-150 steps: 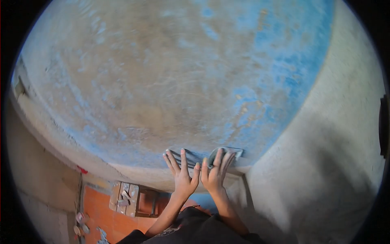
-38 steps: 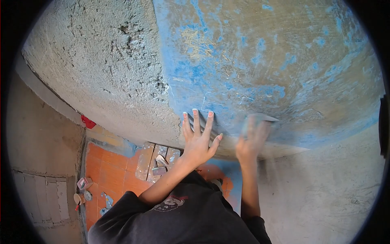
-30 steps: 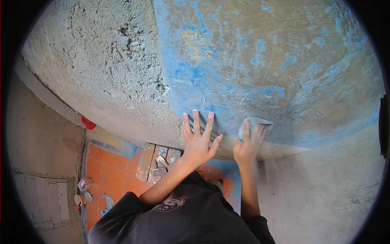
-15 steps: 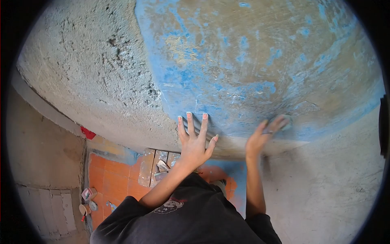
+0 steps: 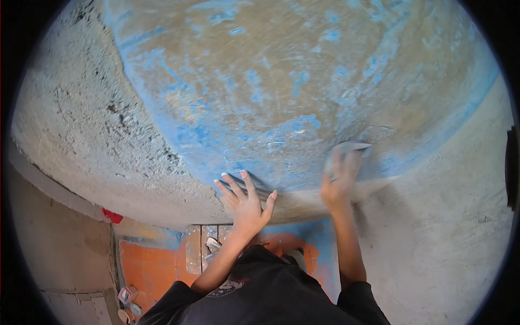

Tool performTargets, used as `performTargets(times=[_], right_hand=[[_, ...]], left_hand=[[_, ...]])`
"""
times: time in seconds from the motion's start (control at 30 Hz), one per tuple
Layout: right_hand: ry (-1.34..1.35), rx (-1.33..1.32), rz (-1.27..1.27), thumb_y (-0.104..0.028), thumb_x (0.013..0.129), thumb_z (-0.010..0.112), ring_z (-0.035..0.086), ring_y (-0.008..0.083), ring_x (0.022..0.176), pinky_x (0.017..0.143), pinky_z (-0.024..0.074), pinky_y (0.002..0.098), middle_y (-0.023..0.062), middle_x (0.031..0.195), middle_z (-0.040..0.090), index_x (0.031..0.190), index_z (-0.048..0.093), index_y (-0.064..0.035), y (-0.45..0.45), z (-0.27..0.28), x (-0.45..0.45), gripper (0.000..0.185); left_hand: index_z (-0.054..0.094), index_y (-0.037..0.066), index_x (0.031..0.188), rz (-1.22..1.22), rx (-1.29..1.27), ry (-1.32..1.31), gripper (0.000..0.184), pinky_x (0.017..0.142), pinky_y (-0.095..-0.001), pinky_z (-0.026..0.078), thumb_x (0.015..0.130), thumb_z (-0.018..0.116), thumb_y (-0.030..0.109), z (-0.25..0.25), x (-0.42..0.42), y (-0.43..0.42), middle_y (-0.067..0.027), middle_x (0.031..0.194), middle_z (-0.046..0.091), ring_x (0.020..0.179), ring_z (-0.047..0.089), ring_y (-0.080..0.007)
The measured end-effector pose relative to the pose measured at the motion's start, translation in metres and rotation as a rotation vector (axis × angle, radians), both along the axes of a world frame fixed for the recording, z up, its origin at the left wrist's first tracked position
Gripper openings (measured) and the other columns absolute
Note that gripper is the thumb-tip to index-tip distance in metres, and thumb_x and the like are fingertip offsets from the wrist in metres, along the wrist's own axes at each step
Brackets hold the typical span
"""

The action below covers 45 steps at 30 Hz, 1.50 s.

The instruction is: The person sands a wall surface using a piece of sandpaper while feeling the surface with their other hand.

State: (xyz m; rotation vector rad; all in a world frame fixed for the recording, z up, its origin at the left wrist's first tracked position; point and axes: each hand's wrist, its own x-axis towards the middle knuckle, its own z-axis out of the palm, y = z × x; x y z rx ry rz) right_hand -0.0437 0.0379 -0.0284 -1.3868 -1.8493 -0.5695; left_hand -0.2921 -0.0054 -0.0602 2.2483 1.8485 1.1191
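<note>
In front of me is a wall with patchy blue paint worn through to brown. My left hand rests its spread fingertips on the lower edge of the blue area and holds nothing. To its right, my right hand, slightly blurred, presses a thin grey sheet of sandpaper flat on the wall. The fingers lie over the sandpaper and hide part of it. White dust coats the fingertips of my left hand.
Rough bare plaster borders the paint at left, and a smooth grey wall stands at right. Below are orange floor tiles, a paint-spattered wooden plank surface, a red object and small containers by the left wall.
My right hand has swept the sandpaper leftward across the wall. The view has shifted, so the wall sits farther left and lower. My left hand stays against the wall's lower edge.
</note>
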Motion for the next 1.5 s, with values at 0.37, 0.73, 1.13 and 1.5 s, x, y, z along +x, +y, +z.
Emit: performTargets(times=[0.37, 0.73, 1.13, 1.5], right_hand=[[0.395, 0.209, -0.076, -0.016, 0.086, 0.056, 0.023, 0.0476, 0.144, 0.113, 0.0158, 0.0664, 0.0306, 0.156, 0.023, 0.150, 0.039, -0.0085, 0.018, 0.033, 0.064, 0.067], [0.359, 0.312, -0.133, -0.014, 0.078, 0.060, 0.032, 0.0460, 0.141, 0.114, 0.0216, 0.0630, 0.0277, 0.149, 0.037, 0.147, 0.046, -0.0170, 0.027, 0.049, 0.197, 0.070], [0.129, 0.005, -0.019, -0.021, 0.080, 0.065, 0.028, 0.0493, 0.141, 0.115, 0.0140, 0.0636, 0.0306, 0.152, 0.032, 0.151, 0.038, -0.0106, 0.001, 0.074, 0.244, 0.077], [0.228, 0.132, 0.029, -0.034, 0.097, 0.052, 0.020, 0.0521, 0.143, 0.113, 0.0118, 0.0656, 0.0336, 0.154, 0.024, 0.151, 0.034, -0.0020, 0.014, 0.125, 0.245, 0.065]], left_hand=[[-0.025, -0.018, 0.140, 0.057, 0.012, -0.238, 0.118, 0.099, -0.0766, -0.013, 0.092, 0.061, 0.047, 0.005, 0.051, 0.019, -0.0537, 0.133, -0.033, 0.127, -0.031, -0.0682], [-0.026, -0.013, 0.142, -0.012, -0.037, -0.289, 0.106, 0.100, -0.0726, -0.018, 0.098, 0.051, 0.044, 0.024, 0.184, 0.024, -0.0494, 0.135, -0.037, 0.130, -0.034, -0.0625], [-0.019, -0.010, 0.147, -0.057, -0.071, -0.216, 0.104, 0.103, -0.0726, -0.013, 0.096, 0.056, 0.040, 0.035, 0.300, 0.017, -0.0499, 0.139, -0.032, 0.132, -0.029, -0.0645], [-0.007, -0.007, 0.152, -0.089, -0.039, -0.303, 0.092, 0.111, -0.0639, -0.008, 0.098, 0.054, 0.035, 0.044, 0.343, 0.004, -0.0457, 0.146, -0.026, 0.139, -0.023, -0.0594]])
